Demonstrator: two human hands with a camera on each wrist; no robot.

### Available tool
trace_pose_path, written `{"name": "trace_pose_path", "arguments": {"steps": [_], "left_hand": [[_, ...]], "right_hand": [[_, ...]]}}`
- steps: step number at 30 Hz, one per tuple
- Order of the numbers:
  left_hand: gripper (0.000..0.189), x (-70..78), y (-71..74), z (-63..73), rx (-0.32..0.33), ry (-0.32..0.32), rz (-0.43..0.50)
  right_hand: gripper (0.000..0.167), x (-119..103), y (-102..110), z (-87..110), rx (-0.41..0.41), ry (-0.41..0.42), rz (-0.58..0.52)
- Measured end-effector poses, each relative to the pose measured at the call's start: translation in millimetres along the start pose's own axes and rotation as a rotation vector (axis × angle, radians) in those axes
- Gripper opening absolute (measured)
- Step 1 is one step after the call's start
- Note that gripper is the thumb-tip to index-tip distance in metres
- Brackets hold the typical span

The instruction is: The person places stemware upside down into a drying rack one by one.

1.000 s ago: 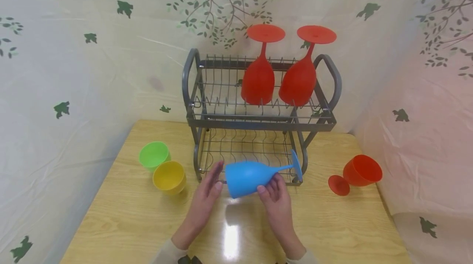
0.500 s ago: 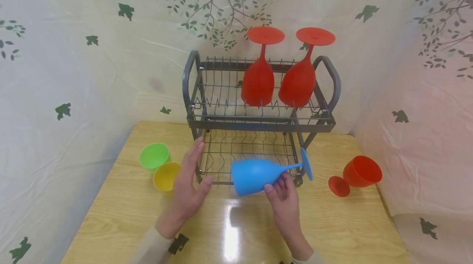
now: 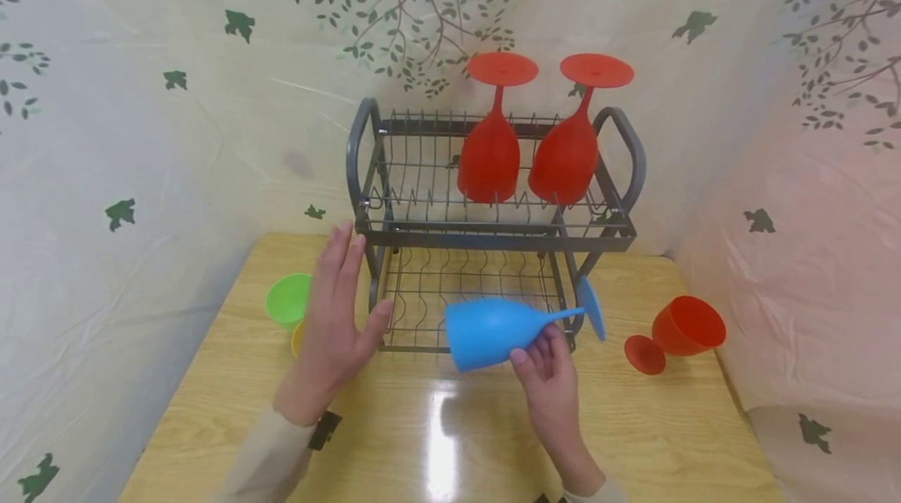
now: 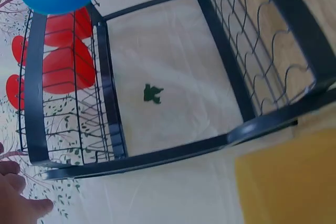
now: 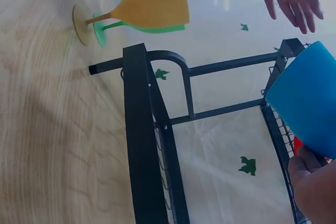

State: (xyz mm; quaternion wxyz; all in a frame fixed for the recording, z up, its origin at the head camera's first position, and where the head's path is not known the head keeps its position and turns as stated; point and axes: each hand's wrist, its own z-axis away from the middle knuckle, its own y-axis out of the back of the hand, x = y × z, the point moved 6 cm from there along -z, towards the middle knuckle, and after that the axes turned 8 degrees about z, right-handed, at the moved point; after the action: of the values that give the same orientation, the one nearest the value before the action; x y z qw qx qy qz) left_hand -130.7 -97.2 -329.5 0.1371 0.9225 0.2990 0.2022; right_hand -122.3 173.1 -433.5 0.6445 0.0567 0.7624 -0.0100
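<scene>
My right hand [image 3: 552, 393] grips a blue goblet [image 3: 493, 331] near where bowl meets stem. The goblet lies sideways in the air, its rim to the left and its round foot to the right, in front of the dish rack's lower tier [image 3: 464, 284]. Left of the rack, my left hand [image 3: 334, 335] is raised with straight fingers and holds nothing. Behind it, a green goblet [image 3: 285, 301] and a yellow goblet [image 3: 297, 340] are partly hidden in the head view; the right wrist view shows both standing on the table.
A two-tier dark wire dish rack [image 3: 493, 238] stands against the patterned cloth. Two red goblets, one left [image 3: 489, 163] and one right [image 3: 565, 163], sit upside down on its upper tier. Another red goblet [image 3: 690, 325] is on the table at the right.
My left hand has moved away from the blue goblet, left and upward, now covering much of the yellow goblet. My right hand has carried the blue goblet slightly right.
</scene>
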Motion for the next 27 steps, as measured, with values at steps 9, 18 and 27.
{"name": "trace_pose_path", "arguments": {"steps": [9, 18, 27], "left_hand": [[0.084, -13.8, -2.4, -5.4, -0.13, 0.126, -0.156], [0.089, -20.7, -5.7, -2.0, -0.227, 0.178, -0.212], [0.087, -22.5, -6.4, -3.1, -0.238, 0.166, -0.24]], "right_hand": [[0.058, -6, 3, -1.3, -0.004, 0.024, -0.008], [0.056, -19, 6, -4.8, -0.002, 0.109, -0.04], [0.06, -47, 10, -11.5, 0.01, 0.213, -0.039]]}}
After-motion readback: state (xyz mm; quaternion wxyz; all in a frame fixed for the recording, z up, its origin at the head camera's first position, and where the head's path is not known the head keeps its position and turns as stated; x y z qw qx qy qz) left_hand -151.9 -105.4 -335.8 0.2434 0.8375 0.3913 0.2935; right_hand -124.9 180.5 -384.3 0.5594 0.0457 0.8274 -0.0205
